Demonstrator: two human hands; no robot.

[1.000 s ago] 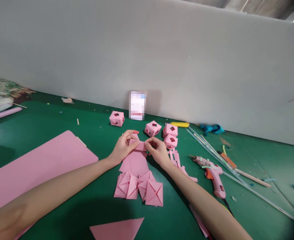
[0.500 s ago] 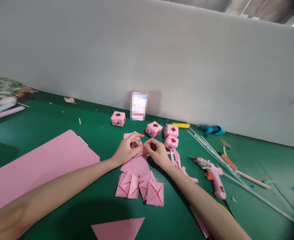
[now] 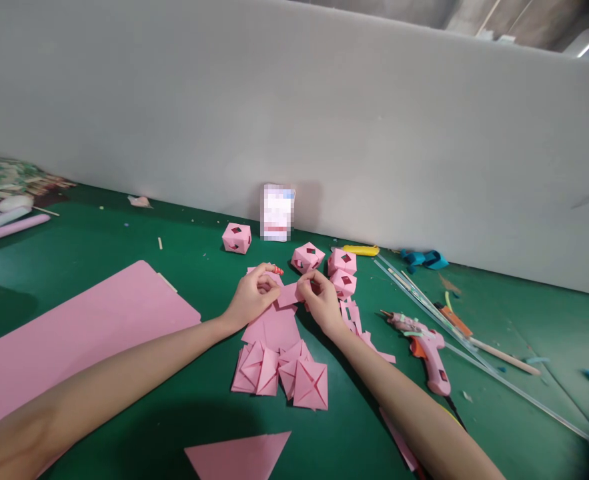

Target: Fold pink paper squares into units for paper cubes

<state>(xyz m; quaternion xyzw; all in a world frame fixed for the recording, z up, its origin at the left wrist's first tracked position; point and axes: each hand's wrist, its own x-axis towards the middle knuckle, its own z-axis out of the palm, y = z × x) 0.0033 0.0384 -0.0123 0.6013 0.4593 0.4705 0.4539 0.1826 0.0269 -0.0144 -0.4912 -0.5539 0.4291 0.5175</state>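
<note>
Between my two hands is a small pink piece of paper (image 3: 289,294), held above other pink paper sheets (image 3: 274,330) on the table. My left hand (image 3: 255,291) pinches its left end with thumb and fingers. At the right end, my right hand (image 3: 320,298) grips it between thumb and forefinger. Closer to me lie several folded pink paper squares (image 3: 311,387) with crossing creases. Past my right hand stand pink paper shapes with diamond holes, one of them (image 3: 307,257) just behind my fingers and another (image 3: 343,283) beside my knuckles.
A large pink sheet (image 3: 99,333) covers the left of the green table. On the right lie a pink glue gun (image 3: 431,357), clear sticks (image 3: 409,293) and a yellow cutter (image 3: 361,251). A blurred upright card or screen (image 3: 277,213) leans against the grey wall.
My right hand has moved a little to the right, away from my left. More of the small paper now shows stretched between them.
</note>
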